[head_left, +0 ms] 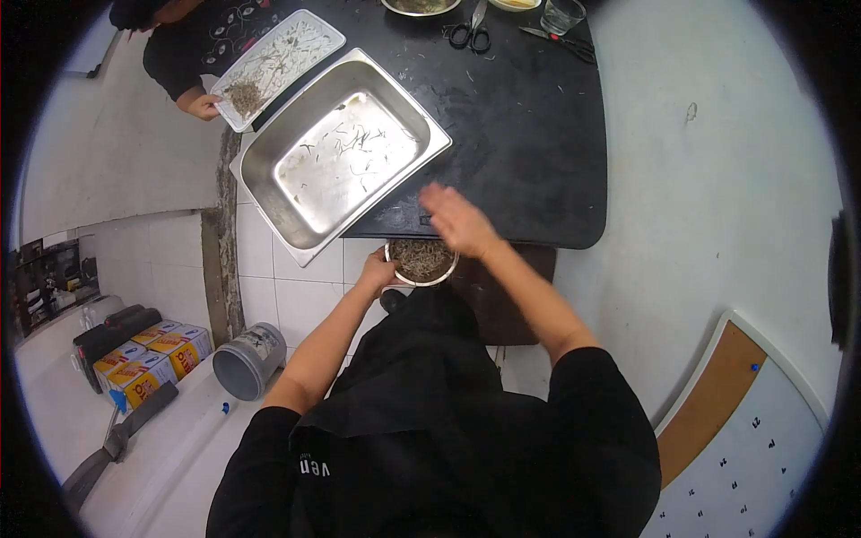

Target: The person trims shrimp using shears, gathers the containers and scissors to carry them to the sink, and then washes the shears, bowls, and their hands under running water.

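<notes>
My left hand (380,270) grips the side of a white-rimmed bowl (451,270), its fingers closed on the rim. Brownish, dry-looking shreds (421,257) fill the bowl, which sits just below the table's front edge. Above that edge, my right hand (456,221) is stretched out over the black table (520,170), slightly blurred, with nothing visible in it. To its left stands a deep steel pan (269,190) with thin dark slivers scattered on its floor.
At upper left, another person's hand (204,107) holds a white tray (327,38) of shreds. Scissors (470,36), a red-and-black tool (560,40), a glass (563,15) and a metal bowl (421,7) lie at the far side. A wall (691,179) borders the right.
</notes>
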A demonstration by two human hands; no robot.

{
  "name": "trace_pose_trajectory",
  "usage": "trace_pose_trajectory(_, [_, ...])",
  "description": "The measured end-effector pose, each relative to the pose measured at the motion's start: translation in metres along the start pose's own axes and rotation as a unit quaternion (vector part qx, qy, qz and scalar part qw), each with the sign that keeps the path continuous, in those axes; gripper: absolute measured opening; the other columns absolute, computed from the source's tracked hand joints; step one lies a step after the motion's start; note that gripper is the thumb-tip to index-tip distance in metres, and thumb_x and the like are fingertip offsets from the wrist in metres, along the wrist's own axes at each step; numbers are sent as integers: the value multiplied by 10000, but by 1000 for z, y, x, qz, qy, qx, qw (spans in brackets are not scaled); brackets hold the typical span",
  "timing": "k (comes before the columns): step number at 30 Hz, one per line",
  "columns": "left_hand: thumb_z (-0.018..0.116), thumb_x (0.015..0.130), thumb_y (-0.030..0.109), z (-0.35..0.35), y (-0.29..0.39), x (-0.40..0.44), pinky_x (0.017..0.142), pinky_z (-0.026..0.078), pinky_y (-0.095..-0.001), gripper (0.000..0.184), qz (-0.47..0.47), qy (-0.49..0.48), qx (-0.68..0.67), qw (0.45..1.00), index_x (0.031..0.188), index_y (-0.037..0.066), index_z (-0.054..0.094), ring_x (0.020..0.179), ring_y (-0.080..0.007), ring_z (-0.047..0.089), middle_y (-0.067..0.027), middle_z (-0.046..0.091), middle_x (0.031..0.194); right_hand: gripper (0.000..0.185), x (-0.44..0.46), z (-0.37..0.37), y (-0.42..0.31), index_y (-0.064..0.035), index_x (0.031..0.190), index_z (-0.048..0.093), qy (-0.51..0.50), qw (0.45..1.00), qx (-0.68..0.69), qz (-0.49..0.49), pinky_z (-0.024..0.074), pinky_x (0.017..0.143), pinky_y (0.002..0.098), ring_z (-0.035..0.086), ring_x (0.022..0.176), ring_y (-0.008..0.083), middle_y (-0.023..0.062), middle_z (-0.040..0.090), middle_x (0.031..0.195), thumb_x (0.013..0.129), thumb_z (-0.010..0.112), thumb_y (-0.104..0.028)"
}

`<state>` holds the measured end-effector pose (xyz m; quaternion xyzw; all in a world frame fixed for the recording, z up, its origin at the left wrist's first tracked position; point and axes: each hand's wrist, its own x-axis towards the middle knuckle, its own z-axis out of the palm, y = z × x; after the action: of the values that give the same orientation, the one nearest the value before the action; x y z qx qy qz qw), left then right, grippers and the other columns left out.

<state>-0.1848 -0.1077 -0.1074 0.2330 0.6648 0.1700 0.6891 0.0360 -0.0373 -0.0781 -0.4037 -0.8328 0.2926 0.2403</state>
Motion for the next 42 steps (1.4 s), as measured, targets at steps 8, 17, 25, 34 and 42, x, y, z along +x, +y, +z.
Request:
trace_pose_trajectory(8, [489, 738, -100, -14, -16, -17, 626, 598, -335, 487, 4, -2, -47, 999, 1218, -55, 422, 819, -273, 644, -178, 581, 1035, 419, -5, 15, -64, -33, 1307, 415, 11, 990, 133, 41, 191, 1096, 385, 316, 1301, 282, 149, 395, 1364, 938, 360, -224])
trace_pose_trajectory(17, [509, 756, -85, -28, -25, -27, 590, 595, -331, 416, -7, 21, -92, 995, 1167, -40, 468, 790, -255, 646, -163, 592, 1006, 456, -15, 69, -98, -13, 1314, 392, -141, 986, 84, 8, 224, 1082, 386, 294, 1313, 277, 151, 358, 1388, 919, 438, -239])
trace_pose_trajectory(25, [548, 761, -56, -80, -40, -37, 618, 593, -339, 453, -22, 64, -120, 991, 1200, -43, 436, 796, -248, 649, -161, 593, 1013, 715, 55, 4, -79, 41, 1295, 387, -43, 779, 464, 420, 504, 698, 291, 629, 789, 211, 180, 607, 1001, 843, 561, -485])
trace_pose_trajectory(34, [513, 761, -74, -150, -59, -58, 579, 594, -347, 449, -8, 141, -212, 967, 1202, -54, 427, 769, -278, 656, -192, 583, 1040, 394, 120, 62, -90, 42, 1211, 381, 6, 608, 635, 475, 538, 804, 432, 587, 975, 328, 208, 522, 1132, 855, 479, -94])
trace_pose_trajectory(42, [498, 804, -22, -219, -86, -67, 590, 584, -337, 395, 30, 187, -329, 925, 1196, -19, 448, 783, -249, 650, -168, 596, 1018, 238, 135, 55, -133, 57, 1016, 430, 9, 543, 638, 546, 559, 784, 410, 574, 936, 308, 178, 496, 1034, 808, 476, -47])
